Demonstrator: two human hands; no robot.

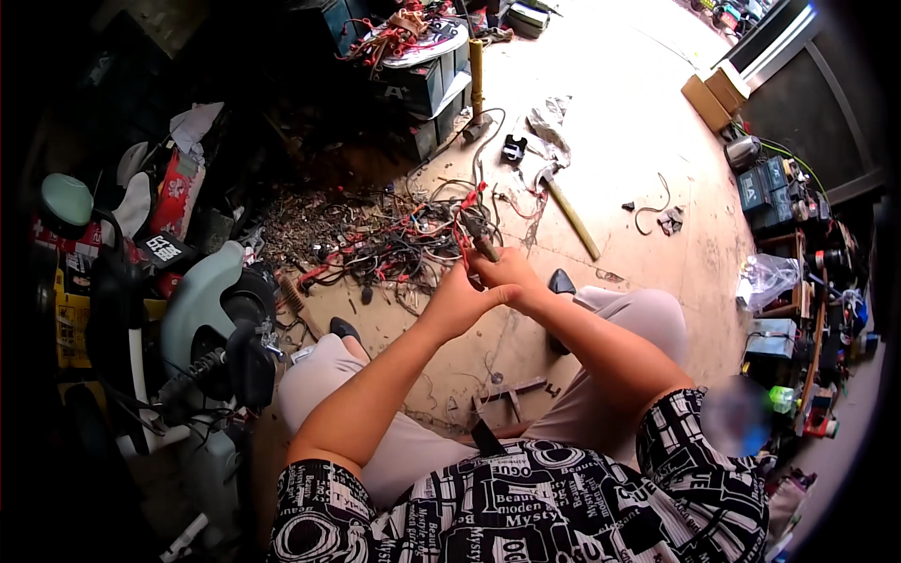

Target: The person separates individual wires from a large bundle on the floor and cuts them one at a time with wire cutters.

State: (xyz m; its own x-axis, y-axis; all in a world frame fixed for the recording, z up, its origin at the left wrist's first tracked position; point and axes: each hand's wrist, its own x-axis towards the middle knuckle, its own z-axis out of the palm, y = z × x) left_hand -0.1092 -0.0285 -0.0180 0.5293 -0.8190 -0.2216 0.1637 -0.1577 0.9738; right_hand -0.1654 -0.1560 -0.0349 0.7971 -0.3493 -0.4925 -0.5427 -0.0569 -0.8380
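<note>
My two hands meet in front of my knees, at the near edge of a pile of loose wires. My right hand is closed, its fingers curled beside a brown tool handle that sticks up from the grip; what kind of tool it is does not show clearly. My left hand is closed too, thumb toward the right hand, and whatever it pinches is hidden. Red and black wires run close to the fingertips.
A hammer with a wooden handle lies on the floor to the right. Stacked batteries stand at the back. On the left is a pale green scooter part; a cluttered shelf lines the right. A metal frame piece lies between my legs.
</note>
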